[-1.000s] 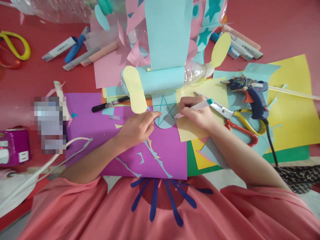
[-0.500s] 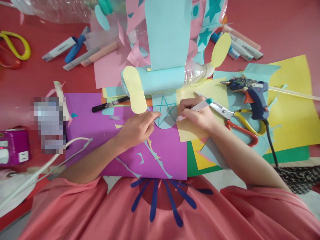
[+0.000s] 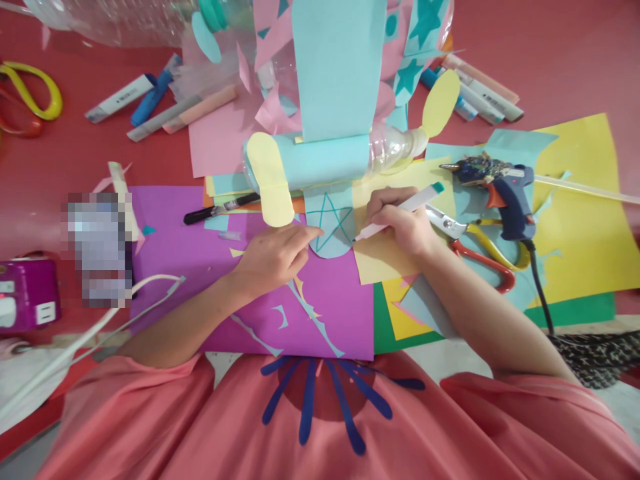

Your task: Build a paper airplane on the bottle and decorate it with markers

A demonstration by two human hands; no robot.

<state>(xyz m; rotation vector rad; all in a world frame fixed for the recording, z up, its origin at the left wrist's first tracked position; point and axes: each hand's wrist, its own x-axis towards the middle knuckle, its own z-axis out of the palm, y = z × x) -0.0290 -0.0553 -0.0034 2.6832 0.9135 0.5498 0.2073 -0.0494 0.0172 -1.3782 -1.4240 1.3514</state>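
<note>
1. My right hand (image 3: pixel 400 223) was closed around a white marker (image 3: pixel 400 211) with a teal cap, its tip just off the right edge of the blue paper flap (image 3: pixel 330 227).
2. My left hand (image 3: pixel 273 257) held nothing, its fingertips pressed flat on the flap's left edge.
3. The flap, bearing a drawn star, lay below the paper-wrapped bottle (image 3: pixel 350 157), over the purple sheet (image 3: pixel 210 267).
4. Scissors (image 3: pixel 475 247) and a glue gun (image 3: pixel 500 190) lay to the right.

Two scissors (image 3: pixel 475 250), one glue gun (image 3: pixel 500 190)
</note>
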